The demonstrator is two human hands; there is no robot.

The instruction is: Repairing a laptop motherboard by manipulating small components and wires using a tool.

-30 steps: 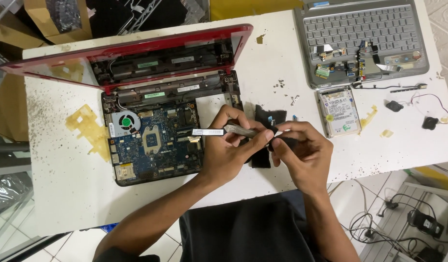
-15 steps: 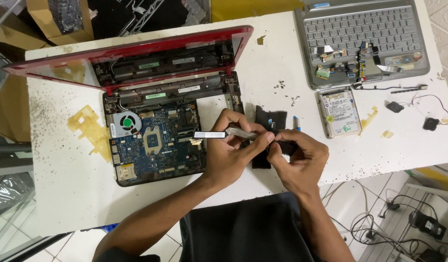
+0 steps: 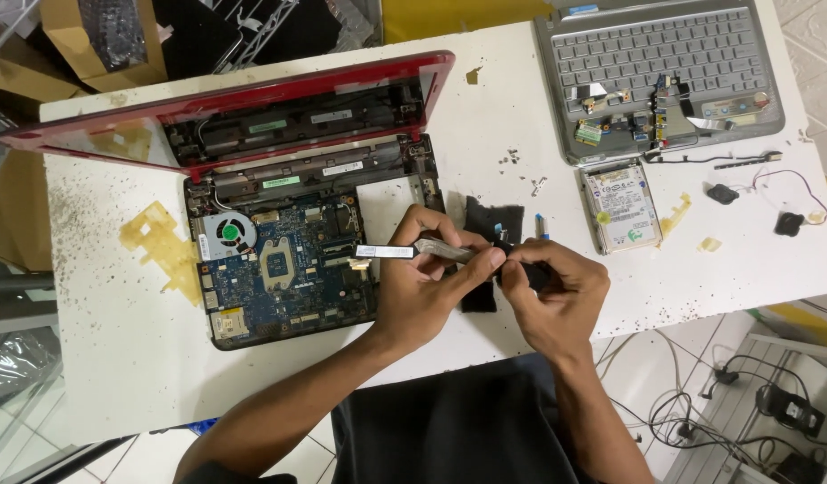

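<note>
My left hand (image 3: 427,278) grips a thin flat silver-and-black strip part (image 3: 404,251) that sticks out to the left over an opened red laptop (image 3: 279,224). My right hand (image 3: 557,287) pinches a small black piece at the strip's right end; the piece is mostly hidden by my fingers. Both hands meet just right of the laptop's bare blue circuit board (image 3: 288,269), with its round cooling fan (image 3: 227,233). A black flat part (image 3: 494,220) lies on the white table (image 3: 118,358) under my hands.
A grey keyboard panel (image 3: 655,63) with loose ribbon cables lies far right. A silver hard drive (image 3: 621,206) sits below it. Small black parts with wires (image 3: 785,220) rest near the right edge. Yellow tape residue (image 3: 158,237) marks the left. Cardboard boxes (image 3: 73,36) stand behind.
Both hands have shifted slightly to the right with the strip part; their grip is the same.
</note>
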